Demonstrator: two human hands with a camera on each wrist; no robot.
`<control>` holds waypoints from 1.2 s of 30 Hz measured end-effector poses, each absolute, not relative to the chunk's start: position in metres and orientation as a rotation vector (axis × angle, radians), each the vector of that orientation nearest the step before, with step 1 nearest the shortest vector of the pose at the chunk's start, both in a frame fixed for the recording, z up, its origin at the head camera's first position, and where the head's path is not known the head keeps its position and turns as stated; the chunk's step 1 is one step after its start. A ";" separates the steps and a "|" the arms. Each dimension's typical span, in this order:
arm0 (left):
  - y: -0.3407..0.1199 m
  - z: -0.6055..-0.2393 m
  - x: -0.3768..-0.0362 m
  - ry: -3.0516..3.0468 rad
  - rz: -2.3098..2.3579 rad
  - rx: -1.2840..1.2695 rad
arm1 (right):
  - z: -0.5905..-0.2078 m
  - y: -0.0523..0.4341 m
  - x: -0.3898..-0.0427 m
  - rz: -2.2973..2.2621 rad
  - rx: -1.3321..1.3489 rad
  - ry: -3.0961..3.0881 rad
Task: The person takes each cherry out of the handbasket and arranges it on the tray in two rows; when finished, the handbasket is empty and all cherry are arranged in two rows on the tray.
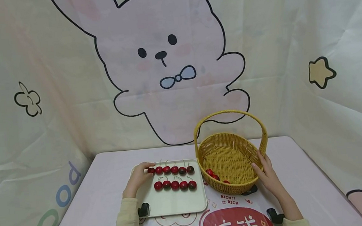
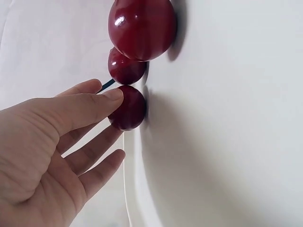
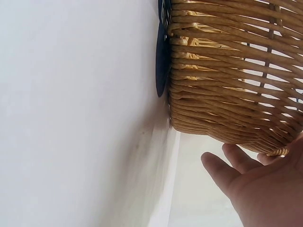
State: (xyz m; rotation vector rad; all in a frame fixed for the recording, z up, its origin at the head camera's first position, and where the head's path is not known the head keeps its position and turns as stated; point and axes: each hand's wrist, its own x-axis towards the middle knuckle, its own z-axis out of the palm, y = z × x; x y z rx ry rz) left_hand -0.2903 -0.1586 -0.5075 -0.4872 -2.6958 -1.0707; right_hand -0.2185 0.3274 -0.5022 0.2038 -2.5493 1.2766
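Note:
My left hand [image 1: 140, 178] is at the upper left corner of a white tray [image 1: 172, 204], pinching a dark red cherry [image 2: 130, 113] between thumb and fingers. That cherry touches the tray at the left end of the back row. In front of it lies a second row of cherries [image 1: 175, 186], stems pointing away. To the tray's right stands a yellow wicker basket [image 1: 226, 188] with a tall handle and a few cherries [image 1: 209, 172] at its left inside. My right hand [image 1: 267, 172] holds the basket's right rim, thumb over the edge and fingers along the outside.
A white table [image 1: 83, 206] with a printed red patch [image 1: 237, 222] lies under everything. Close behind it hangs a cloth backdrop [image 1: 174, 103] with a cartoon figure, and cloth walls stand on both sides. A dark flat piece [image 3: 163, 66] shows beneath the basket.

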 end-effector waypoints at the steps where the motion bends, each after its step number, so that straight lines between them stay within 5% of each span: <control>1: -0.159 -0.507 -0.290 -2.696 -1.064 -0.488 | -0.501 0.327 -0.218 1.277 0.203 -2.549; 13: -0.150 -0.499 -0.285 -2.698 -1.117 -0.446 | -0.503 0.327 -0.219 1.275 0.180 -2.561; 36: -0.082 -0.487 -0.276 -2.564 -1.122 -0.769 | -0.506 0.328 -0.220 1.280 0.178 -2.559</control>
